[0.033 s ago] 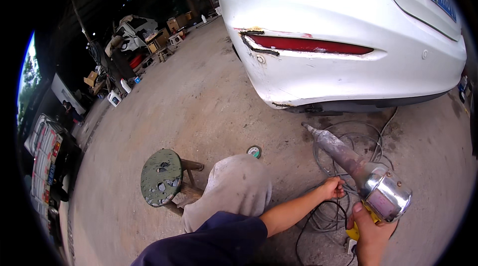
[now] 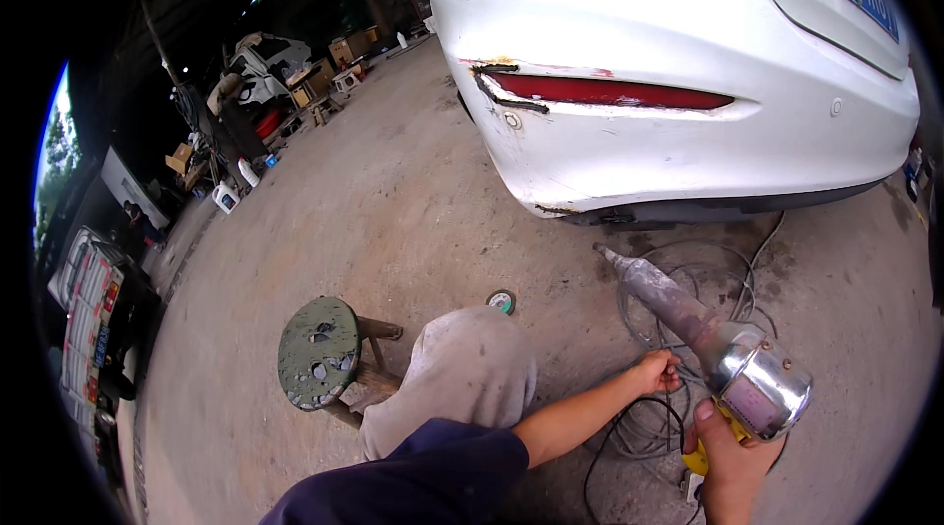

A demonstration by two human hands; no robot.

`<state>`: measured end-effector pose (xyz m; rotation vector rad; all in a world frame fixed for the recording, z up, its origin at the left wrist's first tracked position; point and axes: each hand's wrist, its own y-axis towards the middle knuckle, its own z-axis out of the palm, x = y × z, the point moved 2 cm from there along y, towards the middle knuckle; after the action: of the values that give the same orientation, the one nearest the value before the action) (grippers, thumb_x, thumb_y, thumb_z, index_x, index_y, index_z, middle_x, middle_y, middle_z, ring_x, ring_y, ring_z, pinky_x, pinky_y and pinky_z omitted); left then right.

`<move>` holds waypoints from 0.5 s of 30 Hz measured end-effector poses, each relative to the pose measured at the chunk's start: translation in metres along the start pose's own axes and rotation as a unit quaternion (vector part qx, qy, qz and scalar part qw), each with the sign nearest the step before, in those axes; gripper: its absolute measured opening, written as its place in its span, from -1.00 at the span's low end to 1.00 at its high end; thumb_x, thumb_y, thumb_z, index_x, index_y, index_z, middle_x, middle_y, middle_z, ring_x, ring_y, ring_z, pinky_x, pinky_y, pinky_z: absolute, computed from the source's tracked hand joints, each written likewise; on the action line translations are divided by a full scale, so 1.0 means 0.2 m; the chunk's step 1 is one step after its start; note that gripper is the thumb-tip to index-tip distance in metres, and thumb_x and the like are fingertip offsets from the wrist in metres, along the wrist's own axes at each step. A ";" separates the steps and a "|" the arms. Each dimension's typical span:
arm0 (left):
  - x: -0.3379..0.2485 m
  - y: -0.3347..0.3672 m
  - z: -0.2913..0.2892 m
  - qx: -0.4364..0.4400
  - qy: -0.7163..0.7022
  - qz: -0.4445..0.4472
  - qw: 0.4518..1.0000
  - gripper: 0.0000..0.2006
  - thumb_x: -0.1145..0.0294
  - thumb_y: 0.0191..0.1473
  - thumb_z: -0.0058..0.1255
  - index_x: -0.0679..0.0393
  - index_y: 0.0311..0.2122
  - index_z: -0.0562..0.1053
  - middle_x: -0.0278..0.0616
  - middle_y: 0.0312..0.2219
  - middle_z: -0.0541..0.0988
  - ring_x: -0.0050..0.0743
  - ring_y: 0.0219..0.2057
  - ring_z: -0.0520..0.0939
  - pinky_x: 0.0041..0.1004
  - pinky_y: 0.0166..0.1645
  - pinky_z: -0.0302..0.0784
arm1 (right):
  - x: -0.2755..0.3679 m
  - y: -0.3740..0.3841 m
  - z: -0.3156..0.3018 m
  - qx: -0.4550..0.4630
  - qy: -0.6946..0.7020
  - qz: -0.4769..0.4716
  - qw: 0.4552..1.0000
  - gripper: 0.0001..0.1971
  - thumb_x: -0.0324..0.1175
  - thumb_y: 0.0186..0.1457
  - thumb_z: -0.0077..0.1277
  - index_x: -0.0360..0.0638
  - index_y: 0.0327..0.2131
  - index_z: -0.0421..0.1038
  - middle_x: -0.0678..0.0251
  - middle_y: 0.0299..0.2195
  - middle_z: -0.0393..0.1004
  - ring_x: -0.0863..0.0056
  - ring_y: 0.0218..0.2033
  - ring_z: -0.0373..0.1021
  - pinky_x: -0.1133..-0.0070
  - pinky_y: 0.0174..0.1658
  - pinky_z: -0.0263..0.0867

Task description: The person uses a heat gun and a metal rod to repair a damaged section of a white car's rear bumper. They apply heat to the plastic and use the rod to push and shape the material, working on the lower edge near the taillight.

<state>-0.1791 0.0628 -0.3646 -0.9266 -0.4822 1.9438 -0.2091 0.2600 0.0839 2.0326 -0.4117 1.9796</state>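
In my right hand point(image 2: 733, 471) is a heat gun point(image 2: 674, 304), gripped by its yellow handle point(image 2: 700, 454). Its body is shiny metal, and its long, stained nozzle points up and left toward the car. My left hand point(image 2: 657, 373) is closed, with curled fingers, over loops of grey cable point(image 2: 639, 432) on the floor. Whatever it pinches is too small to make out. Ahead stands the white rear bumper point(image 2: 629, 166) of a car. Black-edged cracks run beside its red reflector point(image 2: 610, 90), and another dark-edged crack lies near the tail light.
Left of my knee point(image 2: 462, 368) stands a round stool point(image 2: 320, 353) with a worn green top. A small disc point(image 2: 501, 302) lies on the concrete. White jugs point(image 2: 225, 197), boxes and car parts line the far left. A truck point(image 2: 88, 319) is at the left edge.
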 end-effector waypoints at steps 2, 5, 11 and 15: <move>0.03 0.06 0.06 -0.006 0.014 -0.004 1.000 -0.80 0.25 0.22 -0.14 0.12 -0.22 0.45 -0.31 -0.57 0.45 -0.42 -0.56 0.51 -0.30 -0.46 0.55 | -0.03 0.00 -0.03 -0.019 0.051 -0.003 0.999 -0.80 -0.45 0.01 0.18 -0.29 -0.32 0.39 0.34 -0.60 0.41 0.59 -0.65 0.33 0.62 -0.58 0.24; 0.03 0.11 0.08 -0.025 0.045 0.005 0.999 -0.82 0.28 0.20 -0.12 0.11 -0.23 0.45 -0.31 -0.58 0.46 -0.44 -0.61 0.50 -0.37 -0.53 0.49 | -0.05 -0.02 -0.06 -0.040 0.088 -0.010 0.995 -0.73 -0.49 -0.01 0.17 -0.32 -0.23 0.35 0.29 -0.59 0.41 0.56 -0.67 0.36 0.61 -0.61 0.28; -0.13 0.10 -0.06 -0.113 0.223 0.124 0.960 -0.87 0.33 0.16 -0.07 0.09 -0.24 0.46 -0.29 -0.59 0.49 -0.46 -0.72 0.47 -0.47 -0.64 0.39 | 0.13 -0.06 -0.06 0.013 0.055 0.038 0.998 -0.82 -0.31 0.08 0.19 -0.20 -0.49 0.51 0.43 -0.59 0.47 0.66 -0.55 0.36 0.65 -0.43 0.25; -0.01 -0.04 0.29 -0.128 0.511 0.208 0.824 -0.75 0.29 0.07 0.04 0.13 -0.15 0.48 -0.10 -0.41 0.60 -0.24 -0.57 0.61 -0.33 -0.46 0.52 | 0.01 -0.02 -0.19 -0.055 0.114 0.000 0.992 -0.75 -0.53 -0.01 0.18 -0.32 -0.24 0.36 0.31 -0.58 0.43 0.57 -0.64 0.38 0.62 -0.58 0.30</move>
<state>-0.2184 0.0661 -0.3219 -2.1916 0.1262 1.4244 -0.2433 0.2792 0.0867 1.7162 -0.4589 2.1097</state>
